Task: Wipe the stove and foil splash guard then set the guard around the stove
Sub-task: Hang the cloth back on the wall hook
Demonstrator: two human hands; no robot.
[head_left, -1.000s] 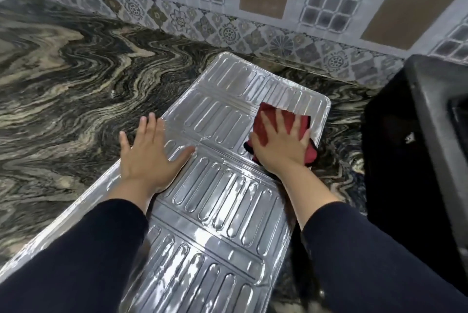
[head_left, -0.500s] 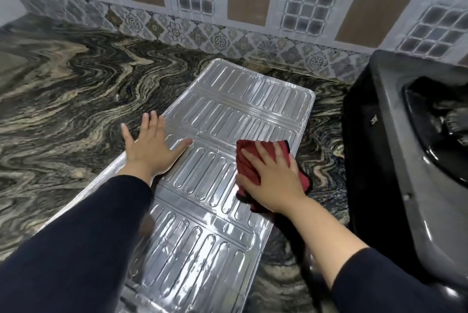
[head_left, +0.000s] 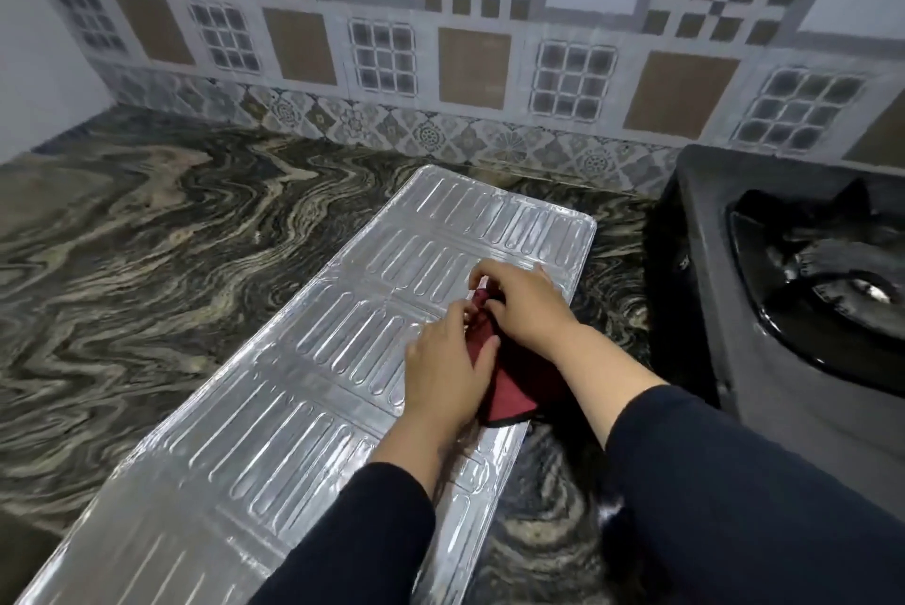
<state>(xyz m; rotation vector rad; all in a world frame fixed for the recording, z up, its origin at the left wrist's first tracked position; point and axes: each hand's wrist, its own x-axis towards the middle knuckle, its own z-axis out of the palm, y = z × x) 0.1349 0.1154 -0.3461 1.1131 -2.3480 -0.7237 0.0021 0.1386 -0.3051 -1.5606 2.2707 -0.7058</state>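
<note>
I see the embossed silver foil splash guard [head_left: 313,408] lying flat on the swirled dark marble counter [head_left: 147,271] beside the black gas stove [head_left: 783,310], with my left hand [head_left: 443,372] and right hand [head_left: 526,303] both pinching the bunched dark red cloth [head_left: 504,389] on it.

A single head-worn wide-angle view looks forward and steeply down from above the near edge of the desk [head_left: 147,271], facing the tiled wall [head_left: 470,66]. It sits close: both sleeved forearms enter from the bottom edge. The stove [head_left: 783,310] is cut off at the right edge, and straight lines bow near the borders
</note>
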